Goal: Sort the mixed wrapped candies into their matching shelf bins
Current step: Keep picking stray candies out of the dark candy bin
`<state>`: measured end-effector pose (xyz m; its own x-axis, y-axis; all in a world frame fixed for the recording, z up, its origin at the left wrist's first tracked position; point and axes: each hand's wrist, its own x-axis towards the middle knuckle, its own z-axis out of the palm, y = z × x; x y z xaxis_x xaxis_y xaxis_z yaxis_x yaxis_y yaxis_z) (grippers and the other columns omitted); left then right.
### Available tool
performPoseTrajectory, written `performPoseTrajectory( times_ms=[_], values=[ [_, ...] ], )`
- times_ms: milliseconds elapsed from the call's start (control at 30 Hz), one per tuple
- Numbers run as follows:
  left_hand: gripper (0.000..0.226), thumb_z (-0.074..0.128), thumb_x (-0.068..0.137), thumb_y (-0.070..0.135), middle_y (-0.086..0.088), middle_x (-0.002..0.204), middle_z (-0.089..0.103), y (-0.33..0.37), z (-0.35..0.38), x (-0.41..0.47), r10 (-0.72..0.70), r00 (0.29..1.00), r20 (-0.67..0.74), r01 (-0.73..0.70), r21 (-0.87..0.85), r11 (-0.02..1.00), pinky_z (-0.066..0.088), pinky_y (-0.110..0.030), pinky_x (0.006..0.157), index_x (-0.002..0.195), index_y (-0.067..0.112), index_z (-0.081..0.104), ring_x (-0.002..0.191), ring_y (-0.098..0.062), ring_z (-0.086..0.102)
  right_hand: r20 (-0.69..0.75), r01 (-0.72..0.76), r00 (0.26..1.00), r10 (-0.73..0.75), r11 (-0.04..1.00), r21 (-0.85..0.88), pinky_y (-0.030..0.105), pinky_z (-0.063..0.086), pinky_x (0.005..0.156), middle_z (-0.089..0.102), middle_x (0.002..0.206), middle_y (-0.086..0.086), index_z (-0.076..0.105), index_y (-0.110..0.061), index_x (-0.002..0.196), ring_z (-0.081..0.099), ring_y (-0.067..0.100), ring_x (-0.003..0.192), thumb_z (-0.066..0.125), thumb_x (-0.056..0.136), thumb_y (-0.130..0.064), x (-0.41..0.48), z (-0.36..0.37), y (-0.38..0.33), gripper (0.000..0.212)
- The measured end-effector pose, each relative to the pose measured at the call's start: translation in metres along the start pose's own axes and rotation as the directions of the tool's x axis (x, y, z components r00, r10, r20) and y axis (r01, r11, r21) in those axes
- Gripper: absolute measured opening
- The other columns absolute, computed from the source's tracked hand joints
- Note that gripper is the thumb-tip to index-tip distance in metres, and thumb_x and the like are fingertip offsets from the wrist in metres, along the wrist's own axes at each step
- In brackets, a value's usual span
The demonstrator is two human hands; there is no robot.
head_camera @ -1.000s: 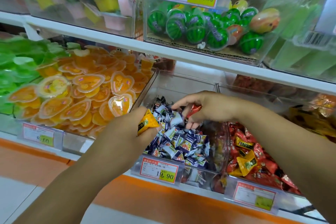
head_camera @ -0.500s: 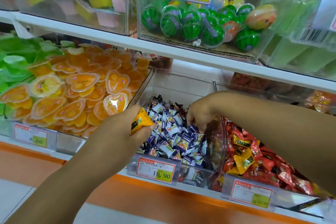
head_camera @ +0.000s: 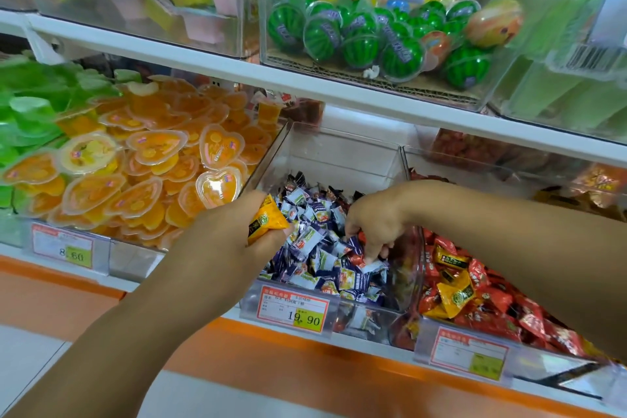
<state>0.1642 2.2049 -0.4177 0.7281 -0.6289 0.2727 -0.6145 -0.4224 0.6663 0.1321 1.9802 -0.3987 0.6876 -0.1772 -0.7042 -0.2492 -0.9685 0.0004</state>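
A: Quick one. Left hand (head_camera: 234, 241)?
B: Grip closed on a yellow candy packet (head_camera: 268, 222), maybe more than one bunched there, can't tell. It's over the left front edge of the middle bin (head_camera: 339, 153).
A: Right hand (head_camera: 375, 224)?
B: Down in the same bin, toward its right front corner, fingers (head_camera: 373, 249) curled into the blue-and-white candies (head_camera: 315, 248). The tips touch a red candy (head_camera: 356, 260) lying in that pile. Thumb's hidden, so I can't tell if the grip has it pinched or is narrow and empty.
A: So red is the stray?
B: My read, yes. The red candies (head_camera: 492, 312) fill the right bin (head_camera: 458, 163) just beside, with a few yellow ones (head_camera: 454, 295) mixed in. The step looks like pulling strays out of the middle bin. Plenty left to sort, judging by those yellows.
A: Handling?
B: Small, light, crinkly film wrappers, probably slick. The pile is loose and should shift under the fingers, so the target can slide under its neighbours. Best hold is likely a thumb-and-forefinger pinch across the body or on a wrapper end. Not fragile, but a dropped one gets lost in the heap.
A: Risk?
B: Dragging blue-and-white ones along, or the yellow packet slipping from the left hand.
A: Rest?
B: Orange jelly cups (head_camera: 152, 180) in the left bin, price tag (head_camera: 293, 310) on the middle bin's front edge.
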Motion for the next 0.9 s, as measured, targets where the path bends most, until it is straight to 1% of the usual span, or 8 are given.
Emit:
performPoseTrajectory(
  times_ms=[167, 267, 367, 433, 533, 700, 767, 900],
  values=[
    [0.034, 0.060, 0.090, 0.036, 0.003, 0.048, 0.042, 0.003, 0.001, -0.002, -0.001, 1.000, -0.007, 0.001, -0.003, 1.000, 0.036, -0.016, 0.048, 0.067, 0.021, 0.040, 0.047, -0.005, 0.045, -0.288, 0.054, 0.956, -0.051, 0.999, 0.002, 0.029, 0.049, 0.075, 0.067, 0.087, -0.004, 0.065, -0.017, 0.115, 0.059, 0.006, 0.068, 0.066, 0.090, -0.023, -0.026, -0.002, 0.009, 0.026],
    [0.034, 0.060, 0.090, 0.037, 0.008, 0.054, 0.049, 0.004, 0.004, -0.003, -0.011, 1.000, 0.013, 0.011, -0.004, 1.000, 0.038, -0.016, 0.052, 0.068, 0.022, 0.040, 0.050, -0.004, 0.046, -0.625, 0.147, 0.777, -0.074, 0.987, 0.066, 0.022, 0.037, 0.076, 0.060, 0.102, -0.009, 0.069, -0.024, 0.111, 0.054, 0.006, 0.083, 0.064, 0.091, -0.025, -0.045, 0.015, 0.021, 0.020],
    [0.034, 0.060, 0.090, 0.038, 0.023, 0.061, 0.051, 0.007, 0.009, -0.005, 0.004, 1.000, 0.030, -0.004, 0.019, 1.000, 0.039, -0.016, 0.056, 0.069, 0.021, 0.039, 0.053, -0.002, 0.047, -0.817, 0.291, 0.576, -0.019, 0.939, 0.183, 0.009, 0.033, 0.076, 0.056, 0.098, -0.013, 0.069, -0.029, 0.109, 0.051, 0.001, 0.088, 0.062, 0.092, -0.022, -0.059, 0.042, 0.027, 0.019],
    [0.034, 0.060, 0.090, 0.038, 0.007, 0.056, 0.050, 0.009, 0.012, -0.005, 0.010, 0.999, 0.043, -0.011, 0.030, 0.999, 0.038, -0.017, 0.053, 0.069, 0.019, 0.040, 0.050, -0.005, 0.044, -0.875, 0.307, 0.481, 0.052, 0.925, 0.224, 0.002, 0.033, 0.076, 0.057, 0.098, -0.017, 0.068, -0.032, 0.108, 0.049, -0.003, 0.085, 0.061, 0.092, -0.022, -0.066, 0.051, 0.037, 0.020],
    [0.033, 0.060, 0.090, 0.036, -0.001, 0.050, 0.039, 0.012, 0.012, -0.006, 0.008, 0.998, 0.056, -0.010, 0.041, 0.999, 0.035, -0.019, 0.047, 0.070, 0.017, 0.042, 0.046, -0.008, 0.041, -0.907, 0.302, 0.374, 0.194, 0.899, 0.317, 0.010, 0.037, 0.077, 0.063, 0.101, -0.018, 0.068, -0.033, 0.108, 0.055, 0.000, 0.093, 0.062, 0.092, -0.022, -0.079, 0.056, 0.059, 0.021],
    [0.028, 0.059, 0.088, 0.037, -0.002, 0.053, 0.040, 0.014, 0.009, -0.003, -0.021, 0.998, 0.059, 0.020, 0.029, 0.999, 0.031, -0.020, 0.043, 0.074, 0.015, 0.049, 0.045, -0.007, 0.042, -0.850, 0.165, 0.436, 0.297, 0.902, 0.400, 0.009, 0.036, 0.078, 0.061, 0.108, -0.013, 0.067, -0.030, 0.111, 0.061, 0.013, 0.104, 0.064, 0.091, -0.023, -0.080, 0.080, 0.097, 0.021],
    [0.029, 0.058, 0.087, 0.041, -0.002, 0.053, 0.042, 0.014, 0.009, -0.003, -0.019, 0.998, 0.057, 0.016, 0.047, 0.999, 0.029, -0.023, 0.044, 0.075, 0.015, 0.050, 0.043, -0.009, 0.041, -0.841, 0.142, 0.429, 0.329, 0.895, 0.422, 0.007, 0.032, 0.083, 0.060, 0.112, -0.014, 0.066, -0.028, 0.116, 0.056, 0.006, 0.110, 0.063, 0.091, -0.025, -0.081, 0.084, 0.106, 0.025],
    [0.030, 0.058, 0.088, 0.041, -0.005, 0.055, 0.043, 0.018, 0.009, -0.004, -0.034, 0.998, 0.056, 0.029, 0.078, 0.996, 0.028, -0.021, 0.043, 0.076, 0.015, 0.048, 0.043, -0.010, 0.039, -0.892, 0.190, 0.301, 0.339, 0.895, 0.404, 0.009, 0.036, 0.079, 0.062, 0.105, -0.024, 0.069, -0.027, 0.113, 0.061, 0.008, 0.102, 0.057, 0.095, -0.019, -0.087, 0.075, 0.095, 0.023]
  ],
)
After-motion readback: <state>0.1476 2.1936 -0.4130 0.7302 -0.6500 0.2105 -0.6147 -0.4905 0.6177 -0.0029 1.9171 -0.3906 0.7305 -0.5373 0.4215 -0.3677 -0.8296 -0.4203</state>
